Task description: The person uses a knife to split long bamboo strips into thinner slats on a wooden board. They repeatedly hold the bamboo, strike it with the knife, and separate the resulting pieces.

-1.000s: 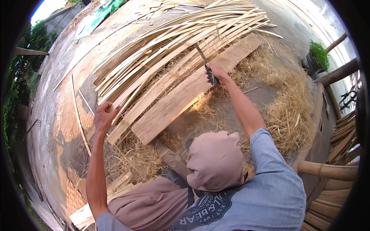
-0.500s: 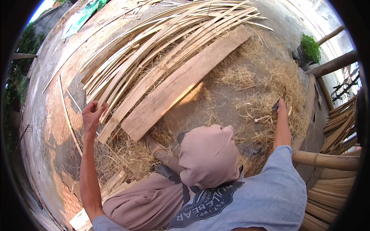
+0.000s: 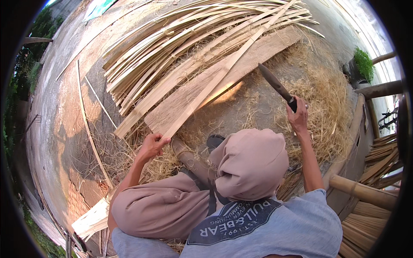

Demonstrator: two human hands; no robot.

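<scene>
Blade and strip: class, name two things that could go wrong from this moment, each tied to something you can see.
1. The right hand holds the blade raised, while the left hand grips the strip at its near end; a stray cut could reach those fingers.
2. The strip rests across a loose pile of strips and a plank; it might shift or spring when struck.
3. The foot lies close to where work happens, among slippery shavings.

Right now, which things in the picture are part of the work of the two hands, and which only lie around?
In use:
- left hand gripping the end of a long bamboo strip
- right hand holding a dark knife
- wooden plank under the strip

Lying about:
- pile of bamboo strips
- straw shavings
- potted plant
- bamboo pole
</scene>
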